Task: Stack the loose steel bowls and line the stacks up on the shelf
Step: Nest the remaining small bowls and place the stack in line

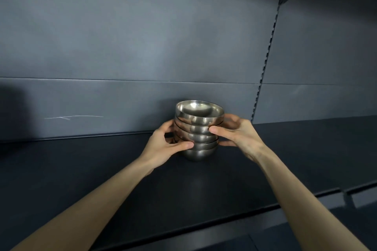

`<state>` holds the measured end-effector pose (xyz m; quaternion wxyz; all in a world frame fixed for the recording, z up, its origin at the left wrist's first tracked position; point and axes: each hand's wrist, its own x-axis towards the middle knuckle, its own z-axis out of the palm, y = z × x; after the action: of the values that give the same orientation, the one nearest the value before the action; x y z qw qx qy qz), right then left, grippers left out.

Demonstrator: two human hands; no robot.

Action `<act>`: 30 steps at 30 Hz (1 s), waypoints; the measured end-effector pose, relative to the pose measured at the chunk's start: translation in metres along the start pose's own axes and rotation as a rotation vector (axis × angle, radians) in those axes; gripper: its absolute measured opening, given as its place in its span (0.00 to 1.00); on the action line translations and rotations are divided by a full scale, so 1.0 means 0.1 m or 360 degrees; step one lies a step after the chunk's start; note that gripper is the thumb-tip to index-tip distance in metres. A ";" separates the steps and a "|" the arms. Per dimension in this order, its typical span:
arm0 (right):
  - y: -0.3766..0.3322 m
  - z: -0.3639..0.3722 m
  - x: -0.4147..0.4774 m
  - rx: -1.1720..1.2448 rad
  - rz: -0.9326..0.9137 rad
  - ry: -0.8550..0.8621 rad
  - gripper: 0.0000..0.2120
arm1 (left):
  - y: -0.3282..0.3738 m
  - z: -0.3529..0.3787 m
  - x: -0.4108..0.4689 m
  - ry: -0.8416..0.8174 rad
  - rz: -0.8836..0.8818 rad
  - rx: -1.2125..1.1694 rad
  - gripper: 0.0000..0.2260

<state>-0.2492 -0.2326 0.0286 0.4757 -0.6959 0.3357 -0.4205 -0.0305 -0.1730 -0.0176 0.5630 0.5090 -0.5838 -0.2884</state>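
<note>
My left hand [163, 145] and right hand [241, 135] clasp the bowl stack [199, 128] near the shelf's [98, 169] back edge; its uneven top could slide off.

The stack of steel bowls [196, 132] stands near the back edge of the shelf [81, 169], close before the back panel [142, 47], which bars any way behind it. The left hand [163, 145] and right hand [239, 134] grip its two flanks. Shelf surface runs open toward the left end, the front edge and the slotted upright [265, 67]; tall room stands above the stack.
</note>
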 end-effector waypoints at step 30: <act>-0.69 2.97 -0.62 0.0075 -0.0049 -0.0256 0.19 | 0.01 -2.67 -1.79 0.0207 -0.0013 0.0103 0.33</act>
<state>-0.0019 -0.0436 0.0193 0.5108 -0.7212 0.2757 -0.3782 0.1960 0.0552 -0.0285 0.5819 0.5470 -0.5528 -0.2380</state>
